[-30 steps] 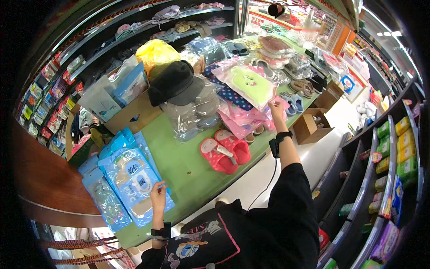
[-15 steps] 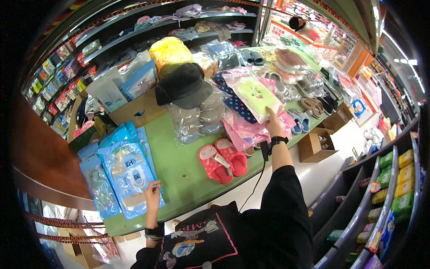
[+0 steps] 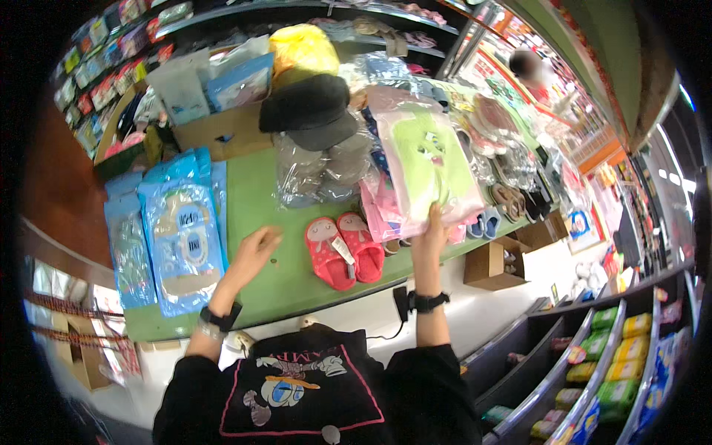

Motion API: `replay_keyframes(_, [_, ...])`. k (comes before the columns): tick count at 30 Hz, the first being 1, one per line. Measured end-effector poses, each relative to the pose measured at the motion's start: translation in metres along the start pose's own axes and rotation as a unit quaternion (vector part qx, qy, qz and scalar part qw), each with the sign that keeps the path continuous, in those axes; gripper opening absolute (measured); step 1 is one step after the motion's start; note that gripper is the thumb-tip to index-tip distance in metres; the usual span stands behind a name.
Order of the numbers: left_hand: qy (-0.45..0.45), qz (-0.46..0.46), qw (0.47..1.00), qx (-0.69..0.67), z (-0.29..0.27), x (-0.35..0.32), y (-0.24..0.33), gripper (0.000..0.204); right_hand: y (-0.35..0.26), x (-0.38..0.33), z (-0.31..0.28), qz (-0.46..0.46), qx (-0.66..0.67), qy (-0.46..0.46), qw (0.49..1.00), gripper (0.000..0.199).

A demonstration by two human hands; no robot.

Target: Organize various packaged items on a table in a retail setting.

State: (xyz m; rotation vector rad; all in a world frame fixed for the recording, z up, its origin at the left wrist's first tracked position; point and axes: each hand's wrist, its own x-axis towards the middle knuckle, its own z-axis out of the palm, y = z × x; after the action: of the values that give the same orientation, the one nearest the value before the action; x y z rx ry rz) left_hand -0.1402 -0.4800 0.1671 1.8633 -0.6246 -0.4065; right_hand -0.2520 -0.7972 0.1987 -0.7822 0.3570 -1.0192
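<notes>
My right hand [image 3: 431, 236] grips the near edge of a clear bag holding a pink and green item [image 3: 428, 165], which lies tilted on a stack of similar pink bags. My left hand [image 3: 254, 252] hovers open over the green tabletop [image 3: 278, 274], holding nothing, just left of a pair of red slippers [image 3: 344, 249]. Blue plastic packs [image 3: 182, 231] lie to its left. Both wrists wear black bands.
A black cap [image 3: 311, 110] sits on bagged grey items [image 3: 322, 165] behind the slippers. A yellow bag [image 3: 300, 49], cardboard boxes [image 3: 222, 127] and shelves stand at the back. An open carton [image 3: 492, 261] is on the floor to the right, near shelves of goods. A person [image 3: 528, 68] stands far off.
My left hand has moved from the table's near edge up and right toward the slippers. My right hand has come down to the near edge of the pink and green bag.
</notes>
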Motion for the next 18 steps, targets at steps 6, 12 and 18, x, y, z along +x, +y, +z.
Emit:
replay_keyframes(6, [-0.025, 0.035, 0.924, -0.379, 0.048, 0.036, 0.077, 0.058, 0.041, -0.104, 0.001, 0.111, -0.070, -0.085, 0.988, 0.042])
replay_keyframes(12, [0.073, 0.008, 0.884, -0.462, 0.009, 0.011, 0.087, 0.068, 0.070, -0.123, -0.051, 0.255, -0.173, -0.256, 0.916, 0.061])
replay_keyframes(18, [0.047, 0.033, 0.942, -0.330, -0.032, -0.014, 0.098, 0.072, 0.019, -0.097, 0.001, 0.218, -0.023, -0.391, 0.894, 0.071])
